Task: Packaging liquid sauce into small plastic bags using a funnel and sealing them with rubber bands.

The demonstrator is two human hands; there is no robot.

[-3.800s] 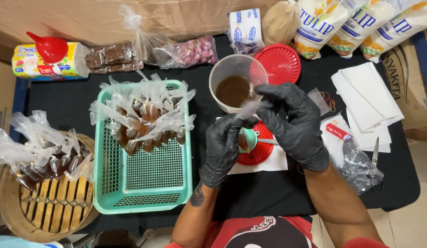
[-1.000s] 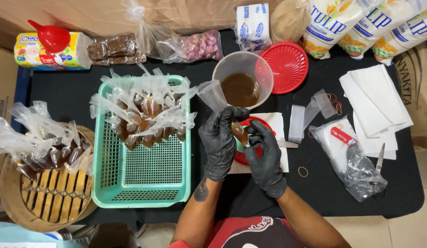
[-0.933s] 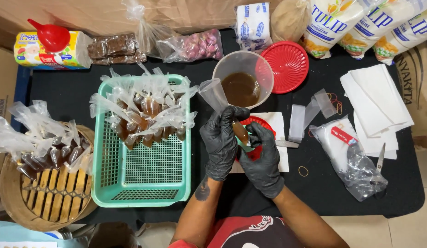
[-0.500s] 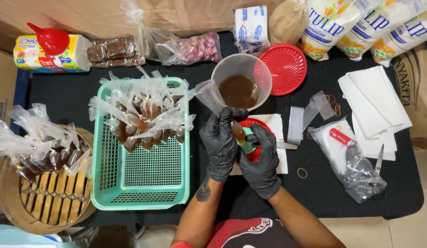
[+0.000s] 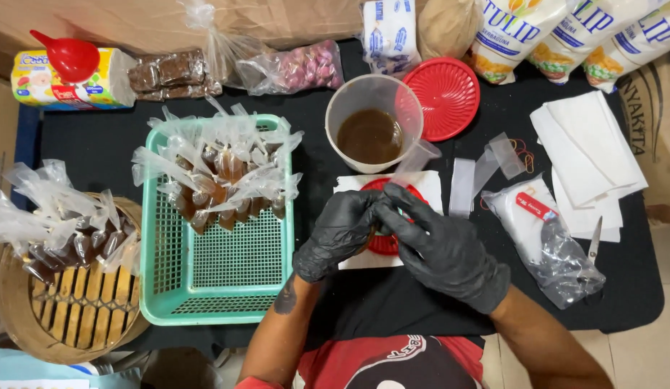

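Note:
Both hands wear black gloves and meet over a small red dish (image 5: 385, 243) on a white napkin (image 5: 428, 189). My left hand (image 5: 340, 234) and my right hand (image 5: 432, 245) pinch a small clear plastic bag (image 5: 415, 162) between them; its open top sticks up toward the cup. The filled lower end of the bag is hidden by the fingers. Just beyond stands a clear plastic cup (image 5: 374, 130) of brown liquid.
A green mesh basket (image 5: 219, 277) with several filled, tied bags lies to the left. More bags rest on a bamboo steamer (image 5: 75, 317). A red lid (image 5: 446, 97), empty bags (image 5: 486, 169), white paper (image 5: 590, 155), scissors (image 5: 594, 241) and packets lie right and behind.
The hands have closed together lower over the red dish, and the bag's top now points right of the cup instead of left. The view has shifted slightly.

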